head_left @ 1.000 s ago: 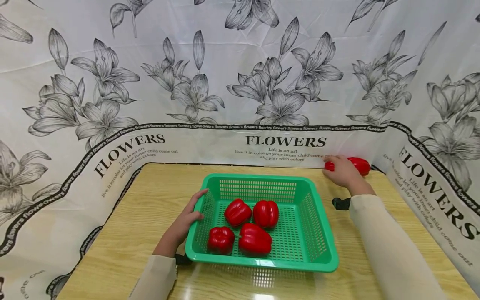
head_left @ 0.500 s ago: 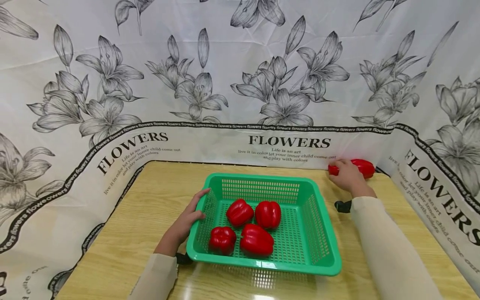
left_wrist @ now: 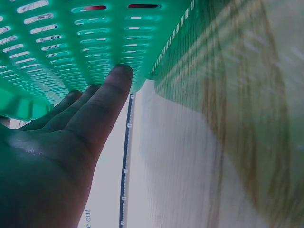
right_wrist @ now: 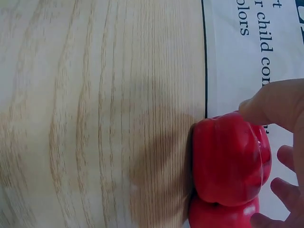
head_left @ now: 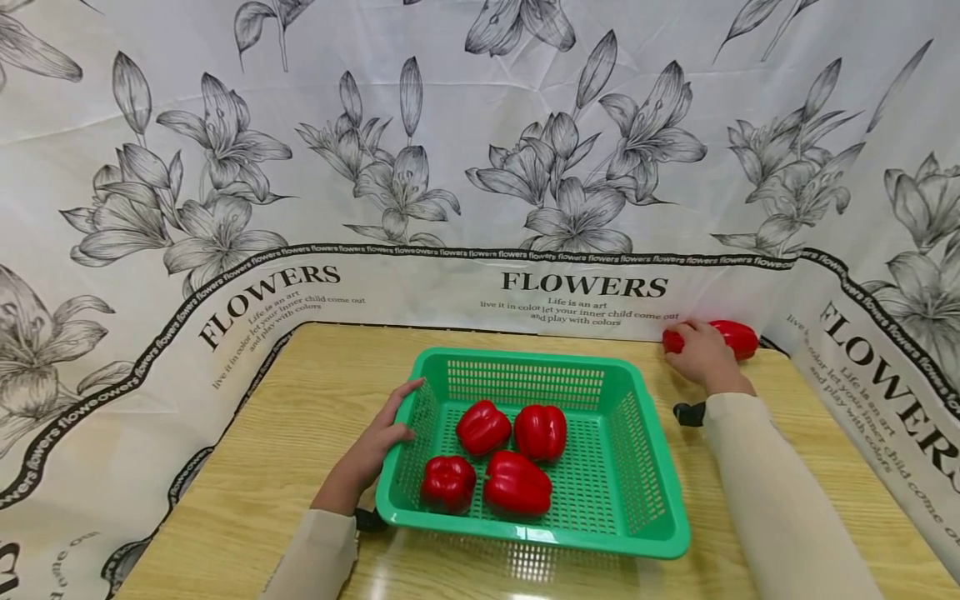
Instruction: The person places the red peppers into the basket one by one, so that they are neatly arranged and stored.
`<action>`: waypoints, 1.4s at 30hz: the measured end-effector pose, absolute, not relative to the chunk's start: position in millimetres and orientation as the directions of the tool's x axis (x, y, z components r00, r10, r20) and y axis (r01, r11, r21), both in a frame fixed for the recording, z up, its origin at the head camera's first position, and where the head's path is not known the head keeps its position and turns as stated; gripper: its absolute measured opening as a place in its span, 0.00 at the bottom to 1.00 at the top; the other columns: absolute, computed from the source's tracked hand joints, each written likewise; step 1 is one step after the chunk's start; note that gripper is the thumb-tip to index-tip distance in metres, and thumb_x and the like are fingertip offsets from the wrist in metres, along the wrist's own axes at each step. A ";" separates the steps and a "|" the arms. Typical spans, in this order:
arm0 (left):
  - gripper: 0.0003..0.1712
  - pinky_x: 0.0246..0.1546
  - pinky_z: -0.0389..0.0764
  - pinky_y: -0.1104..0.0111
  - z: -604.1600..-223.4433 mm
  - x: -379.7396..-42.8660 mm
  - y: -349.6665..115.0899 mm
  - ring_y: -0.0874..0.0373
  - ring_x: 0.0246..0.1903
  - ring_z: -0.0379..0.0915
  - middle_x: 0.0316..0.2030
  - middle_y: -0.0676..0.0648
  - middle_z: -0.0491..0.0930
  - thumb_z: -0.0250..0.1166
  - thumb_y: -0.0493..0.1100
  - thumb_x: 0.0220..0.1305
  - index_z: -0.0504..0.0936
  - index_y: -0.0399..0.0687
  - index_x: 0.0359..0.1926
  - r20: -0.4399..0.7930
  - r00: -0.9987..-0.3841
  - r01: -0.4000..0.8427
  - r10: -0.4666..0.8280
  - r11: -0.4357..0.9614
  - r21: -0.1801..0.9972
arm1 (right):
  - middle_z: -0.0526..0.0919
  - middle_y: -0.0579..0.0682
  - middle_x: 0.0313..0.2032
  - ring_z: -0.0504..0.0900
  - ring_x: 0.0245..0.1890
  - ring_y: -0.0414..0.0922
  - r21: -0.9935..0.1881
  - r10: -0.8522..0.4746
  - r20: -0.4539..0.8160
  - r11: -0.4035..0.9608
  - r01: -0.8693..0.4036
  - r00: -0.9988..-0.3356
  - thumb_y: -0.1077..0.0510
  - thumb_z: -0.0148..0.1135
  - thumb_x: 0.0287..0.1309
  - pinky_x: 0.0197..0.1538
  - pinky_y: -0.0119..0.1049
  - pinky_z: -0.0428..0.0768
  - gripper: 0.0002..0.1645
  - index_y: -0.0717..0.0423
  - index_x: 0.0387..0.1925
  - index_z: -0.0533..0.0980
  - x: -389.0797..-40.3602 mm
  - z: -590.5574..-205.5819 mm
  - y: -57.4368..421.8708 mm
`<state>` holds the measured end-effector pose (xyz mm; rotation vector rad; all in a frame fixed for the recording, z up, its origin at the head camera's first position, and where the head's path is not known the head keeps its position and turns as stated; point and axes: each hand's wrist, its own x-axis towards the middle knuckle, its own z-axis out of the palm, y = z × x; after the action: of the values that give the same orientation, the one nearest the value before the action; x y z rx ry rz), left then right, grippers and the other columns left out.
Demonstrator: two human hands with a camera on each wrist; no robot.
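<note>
A green plastic basket with slotted walls stands on the table, holding several red bell peppers. My left hand grips its left side, thumb at the rim; in the left wrist view its fingers lie along the outer wall. At the table's back right corner, my right hand holds a red bell pepper, its thumb on the skin and the other fingers around the far side. A second red bell pepper lies right beside that one. Inside the basket are a front-left bell pepper and others close to it.
The table has a light wood grain. A white curtain with flower drawings and lettering hangs along its back and sides, close behind the peppers in the corner. Black straps show at both wrists.
The whole head view has shifted slightly to the right. Both hands keep nearly the same places, the left at the basket and the right at the corner bell pepper.
</note>
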<state>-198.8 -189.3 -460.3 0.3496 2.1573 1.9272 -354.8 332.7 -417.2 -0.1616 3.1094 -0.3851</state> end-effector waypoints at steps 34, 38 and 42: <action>0.45 0.45 0.78 0.54 -461.4 -195.2 -187.5 0.36 0.61 0.59 0.72 0.41 0.48 0.48 0.36 0.54 0.52 0.69 0.73 -0.032 -0.949 0.006 0.315 0.116 0.993 | 0.64 0.72 0.59 0.60 0.55 0.70 -0.196 -0.072 -0.063 0.979 -0.058 -0.995 0.57 0.63 0.51 0.52 0.73 0.63 0.37 0.66 0.61 0.64 -356.6 -420.2 339.5; 0.44 0.46 0.78 0.54 -460.2 -195.7 -187.2 0.36 0.61 0.59 0.72 0.41 0.49 0.48 0.37 0.55 0.52 0.69 0.73 -0.025 -0.948 0.013 0.317 0.119 0.993 | 0.62 0.74 0.60 0.58 0.54 0.74 -0.129 -0.087 -0.050 0.988 -0.080 -0.995 0.58 0.61 0.53 0.52 0.73 0.64 0.35 0.65 0.62 0.65 -353.1 -421.8 337.3; 0.44 0.46 0.78 0.54 -458.4 -196.5 -187.8 0.36 0.61 0.58 0.72 0.40 0.49 0.48 0.37 0.55 0.52 0.68 0.73 -0.013 -0.946 0.027 0.324 0.118 0.993 | 0.64 0.73 0.58 0.59 0.52 0.75 -0.081 -0.082 -0.042 0.994 -0.079 -0.996 0.59 0.63 0.51 0.49 0.73 0.65 0.35 0.63 0.62 0.66 -348.1 -418.0 334.8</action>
<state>-196.5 -187.8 -458.4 0.3485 2.1675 1.9157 -348.1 334.8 -418.0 -0.1251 3.0912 -0.1234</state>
